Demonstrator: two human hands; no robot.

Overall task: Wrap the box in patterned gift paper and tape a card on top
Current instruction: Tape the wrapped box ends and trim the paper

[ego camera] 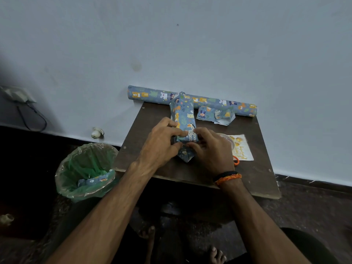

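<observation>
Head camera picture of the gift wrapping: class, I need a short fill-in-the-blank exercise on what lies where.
1. Both hands, left hand and right hand, fold paper at the near end of the wrapped ____.
2. The roll of gift paper lies along the ____ at the far edge of the table.
3. The birthday card lies on the table to the ____ of the right hand.
4. A paper scrap sits in the green-lined ____.

Missing words: box; wall; right; bin
</observation>
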